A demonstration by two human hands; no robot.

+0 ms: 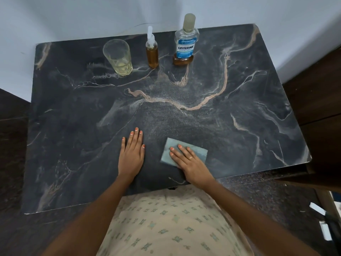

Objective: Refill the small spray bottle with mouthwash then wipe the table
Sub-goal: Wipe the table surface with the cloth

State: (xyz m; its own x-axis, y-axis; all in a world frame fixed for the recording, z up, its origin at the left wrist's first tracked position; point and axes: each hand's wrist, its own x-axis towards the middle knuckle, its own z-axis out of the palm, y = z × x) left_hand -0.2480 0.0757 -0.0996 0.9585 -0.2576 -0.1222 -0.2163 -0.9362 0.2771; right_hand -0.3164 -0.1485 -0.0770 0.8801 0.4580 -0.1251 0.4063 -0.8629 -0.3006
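A small spray bottle (152, 52) with a white nozzle and amber liquid stands upright at the back of the dark marble table (239, 108). To its right stands a capped mouthwash bottle (186, 43) with a little amber liquid at the bottom. My right hand (190, 163) presses flat, fingers straight, on a grey-blue cloth (199, 151) near the table's front edge. To the left of the cloth, my left hand (132, 154) rests flat on the bare tabletop, holding nothing.
A clear glass (118, 57) with a bit of pale liquid stands at the back left, beside the spray bottle. A pale wall runs behind the table. Dark wooden furniture (317, 93) stands to the right. My patterned clothing fills the bottom of the view.
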